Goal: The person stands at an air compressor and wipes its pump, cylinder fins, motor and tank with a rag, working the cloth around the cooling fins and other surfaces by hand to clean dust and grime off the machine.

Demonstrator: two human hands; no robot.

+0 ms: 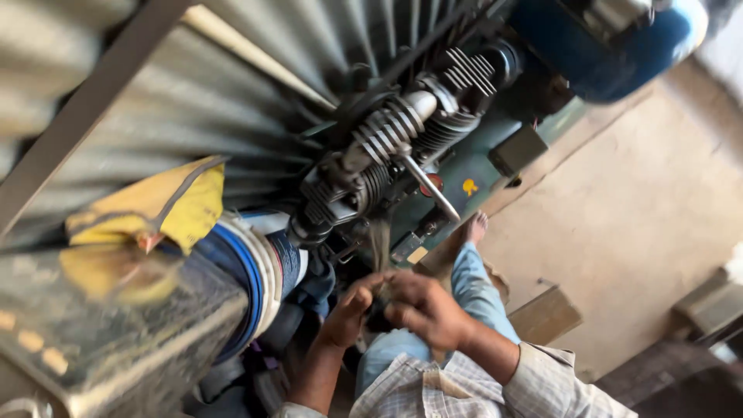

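**Small dark part held between both hands under the finned machine**

The small dark part [378, 308] sits low in the middle of the frame, between the two hands. It is mostly hidden and blurred, so I cannot tell its exact shape. It looks like a compact piece of metal or rubber, probably stiff and not fragile. It seems light enough for the fingers alone, and maybe oily and a little slippery, because everything around it is dirty. A good place to hold it is by its sides, with the fingertips pressed from two directions.

The left hand [348, 310] comes from the lower left with fingers curled, touching the part on its left side. The right hand [422, 310] covers it from the right and from above, fingers bent and closed around it. Whether each hand grips firmly or only steadies the part, I cannot tell.

Just above the hands stands the machine [387, 147] with ribbed grey cylinders, in the upper middle of the frame. A thin metal rod [429, 190] points down from it toward the hands. On the left lies a blue-and-white drum [255, 271], and a yellow cloth [170, 205] lies above it. To the right, a bare foot [476, 227] and a jeans leg [472, 282] rest on the sandy floor [635, 209].
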